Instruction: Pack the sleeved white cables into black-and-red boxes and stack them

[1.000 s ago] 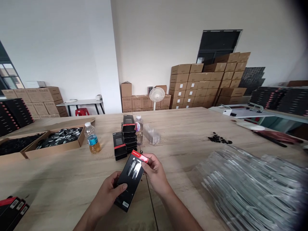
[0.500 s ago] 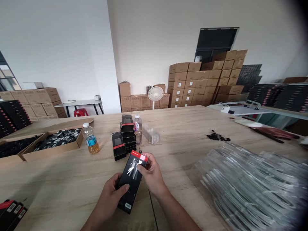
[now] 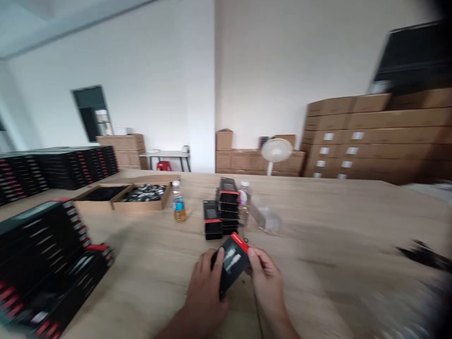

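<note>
Both my hands hold one black box with a red end and a white cable picture [image 3: 232, 262] above the wooden table [image 3: 318, 235]. My left hand [image 3: 206, 292] wraps the box's lower left side with the thumb on its face. My right hand [image 3: 266, 282] pinches the red top end. Just beyond stand stacks of the same black-and-red boxes [image 3: 222, 214]. The picture is smeared by motion.
A large pile of black-and-red boxes [image 3: 45, 254] lies at the left. Two cardboard trays [image 3: 123, 195] sit at the back left, with a drink bottle [image 3: 179, 207], a second bottle [image 3: 243, 202] and clear plastic trays [image 3: 266, 219]. Small black parts [image 3: 420, 249] lie right. Cartons and a fan [image 3: 275, 153] line the wall.
The view has swung left and blurred, so the box pile at left now shows and the clear trays at right have left view. Both hands still hold the box, now nearer the stacks.
</note>
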Available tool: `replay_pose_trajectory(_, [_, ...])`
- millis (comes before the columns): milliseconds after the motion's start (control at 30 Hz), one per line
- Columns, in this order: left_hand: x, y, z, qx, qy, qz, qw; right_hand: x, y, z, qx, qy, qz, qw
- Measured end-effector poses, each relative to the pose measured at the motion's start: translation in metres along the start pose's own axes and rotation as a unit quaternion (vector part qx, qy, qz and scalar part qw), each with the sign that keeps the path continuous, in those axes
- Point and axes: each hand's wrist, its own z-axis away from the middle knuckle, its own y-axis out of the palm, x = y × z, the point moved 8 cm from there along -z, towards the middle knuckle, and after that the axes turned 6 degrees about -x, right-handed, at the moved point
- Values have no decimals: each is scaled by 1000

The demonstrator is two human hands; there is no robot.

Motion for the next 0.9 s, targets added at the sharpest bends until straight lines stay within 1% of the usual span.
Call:
replay_pose_trajectory(67, [6, -15, -5, -13, -15, -12, 1000, -10, 4, -5, 14, 10, 31, 999])
replay_pose_trajectory(100, [11, -27, -6, -28, -27, -20, 999, -15, 7, -7, 25, 11, 54, 998])
replay_pose_trajectory(167, [25, -60, -1, -73, -51, -43, 995, -24, 13, -9, 60, 3, 116, 991])
replay_pose_trajectory(233, [44, -101, 15, -124, -69, -80, 987, -30, 17, -9, 99, -17, 186, 977])
replay_pose_trajectory(300, [70, -146, 38, -171, -83, -141, 972, -33, 19, -8, 126, -39, 238, 962])
replay_pose_trajectory(333, [87, -169, 51, -190, -95, -180, 960, -33, 19, -8, 134, -50, 255, 956])
replay_pose_trajectory(367, [105, -189, 64, -197, -109, -219, 949, -32, 19, -8, 139, -62, 266, 952])
replay_pose_trajectory(433, [144, -223, 87, -189, -142, -283, 929, -29, 19, -7, 145, -88, 276, 946])
replay_pose_trajectory(467, [162, -234, 97, -171, -158, -310, 922, -26, 20, -7, 147, -100, 277, 944])
replay_pose_trajectory(533, [190, -250, 113, -155, -183, -340, 910, -21, 22, -6, 150, -120, 276, 942])
replay_pose_trajectory(600, [205, -256, 124, -149, -191, -346, 907, -18, 24, -5, 152, -127, 275, 941])
replay_pose_trajectory(733, [210, -255, 133, -136, -179, -341, 913, -15, 26, -3, 162, -121, 277, 939])
replay_pose_trajectory(900, [213, -254, 131, -113, -187, -321, 922, -12, 26, -2, 169, -113, 280, 938])
